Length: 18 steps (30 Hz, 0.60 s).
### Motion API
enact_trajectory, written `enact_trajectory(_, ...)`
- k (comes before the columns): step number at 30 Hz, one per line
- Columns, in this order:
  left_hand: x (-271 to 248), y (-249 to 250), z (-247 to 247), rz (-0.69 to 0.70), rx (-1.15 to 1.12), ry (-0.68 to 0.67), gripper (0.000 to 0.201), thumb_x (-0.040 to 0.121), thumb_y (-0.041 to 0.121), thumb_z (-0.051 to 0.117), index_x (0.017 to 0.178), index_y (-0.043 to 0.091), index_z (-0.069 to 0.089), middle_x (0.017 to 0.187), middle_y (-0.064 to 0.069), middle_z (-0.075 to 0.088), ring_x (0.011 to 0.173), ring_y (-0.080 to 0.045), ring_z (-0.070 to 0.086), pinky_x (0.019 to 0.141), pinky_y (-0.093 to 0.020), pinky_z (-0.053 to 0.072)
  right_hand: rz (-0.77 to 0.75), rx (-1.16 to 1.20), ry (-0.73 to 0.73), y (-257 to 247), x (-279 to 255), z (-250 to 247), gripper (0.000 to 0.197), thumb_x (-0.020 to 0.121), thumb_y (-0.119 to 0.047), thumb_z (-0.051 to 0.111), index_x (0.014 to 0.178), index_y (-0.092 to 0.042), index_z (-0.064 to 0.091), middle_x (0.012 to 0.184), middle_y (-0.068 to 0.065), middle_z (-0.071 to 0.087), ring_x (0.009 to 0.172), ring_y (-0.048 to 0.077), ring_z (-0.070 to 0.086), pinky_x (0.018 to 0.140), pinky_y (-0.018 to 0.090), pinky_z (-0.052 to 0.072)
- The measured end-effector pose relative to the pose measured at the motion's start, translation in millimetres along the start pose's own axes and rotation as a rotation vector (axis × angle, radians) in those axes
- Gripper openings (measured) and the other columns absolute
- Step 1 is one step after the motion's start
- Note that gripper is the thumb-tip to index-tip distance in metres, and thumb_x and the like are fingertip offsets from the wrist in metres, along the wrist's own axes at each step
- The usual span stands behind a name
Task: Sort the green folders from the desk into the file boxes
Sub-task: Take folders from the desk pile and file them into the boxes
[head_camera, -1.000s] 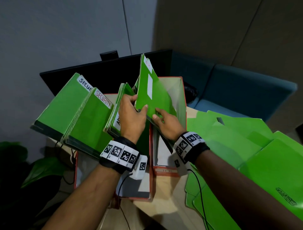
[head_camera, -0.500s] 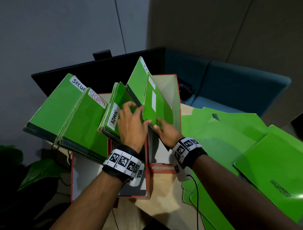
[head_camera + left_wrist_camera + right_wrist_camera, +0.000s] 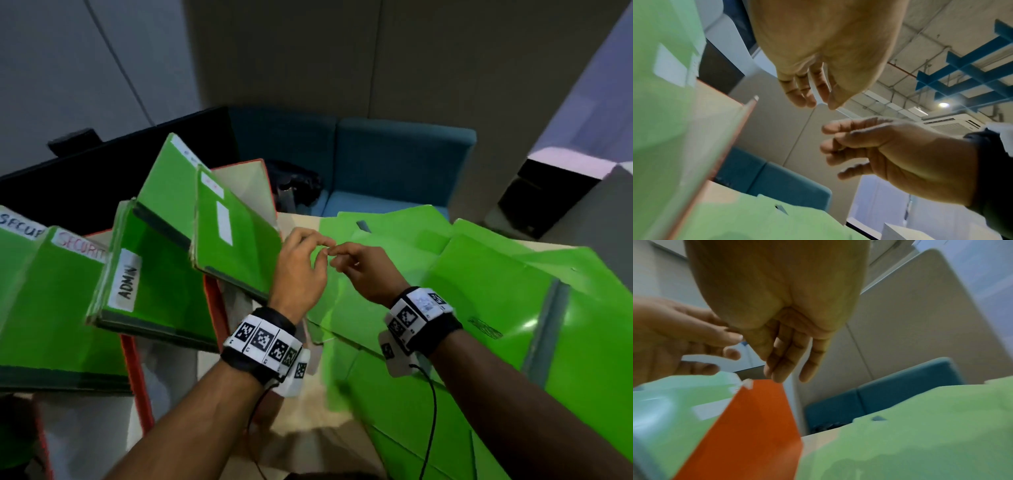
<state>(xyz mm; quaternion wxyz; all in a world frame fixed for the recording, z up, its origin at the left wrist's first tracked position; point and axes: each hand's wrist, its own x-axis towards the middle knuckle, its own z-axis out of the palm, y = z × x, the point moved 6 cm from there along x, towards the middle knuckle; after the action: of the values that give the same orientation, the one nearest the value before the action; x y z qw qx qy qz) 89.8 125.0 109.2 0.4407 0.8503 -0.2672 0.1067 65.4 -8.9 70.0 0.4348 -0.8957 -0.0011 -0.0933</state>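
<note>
A wooden desk [image 3: 301, 407] fills the lower middle of the head view, with a teal sofa [image 3: 394, 161] beyond its far edge. The right half of the desk is covered by loose green folders [image 3: 479, 291], overlapping flat and running out of view at the right and bottom edges. On the left stand red file boxes [image 3: 214, 301], packed with upright green folders that lean left and fan past the box rims. One filed folder carries a label reading ADMIN [image 3: 127, 281]; two farther left read SECURITY, partly cut off. The nearest filed folder [image 3: 236, 246] tilts over the right box's edge, just beside the left hand.

Both hands hover in the open gap between the boxes and the loose pile, above the folders, holding nothing. The left hand [image 3: 301, 270] has loosely curled, relaxed fingers. The right hand [image 3: 366, 274] is likewise relaxed, its fingertips almost meeting the left's.
</note>
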Motion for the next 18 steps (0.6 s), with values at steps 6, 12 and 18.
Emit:
enact_trajectory(6, -3, 20, 76, -0.054, -0.038, -0.207, 0.017, 0.093, 0.013, 0.060, 0.103, 0.023, 0.068, 0.107, 0.010, 0.052, 0.099, -0.007, 0.051, 0.093, -0.028, 0.047, 0.369, -0.188, 0.134, 117, -81, -81, 0.023, 0.091, -0.013, 0.060, 0.113, -0.013, 0.068, 0.104, 0.006, 0.072, 0.094, 0.018, 0.066, 0.082, 0.023, 0.046)
enact_trajectory(12, -9, 46, 148, 0.035, -0.032, -0.337, 0.018, 0.090, 0.008, 0.061, 0.103, 0.017, 0.070, 0.104, 0.006, 0.055, 0.093, -0.008, 0.051, 0.088, -0.022, 0.044, 0.558, -0.248, 0.144, 171, -141, -131, 0.026, 0.094, -0.014, 0.056, 0.118, -0.013, 0.065, 0.111, 0.007, 0.070, 0.100, 0.021, 0.065, 0.080, 0.020, 0.041)
enact_trajectory(18, -13, 36, 217, -0.093, 0.008, -0.505, 0.022, 0.090, 0.011, 0.061, 0.109, 0.018, 0.069, 0.115, 0.001, 0.058, 0.096, -0.014, 0.057, 0.088, -0.024, 0.045, 0.707, -0.329, 0.157, 209, -194, -164, 0.030, 0.094, -0.017, 0.055, 0.124, -0.017, 0.060, 0.128, 0.005, 0.060, 0.119, 0.023, 0.055, 0.100, 0.033, 0.042)
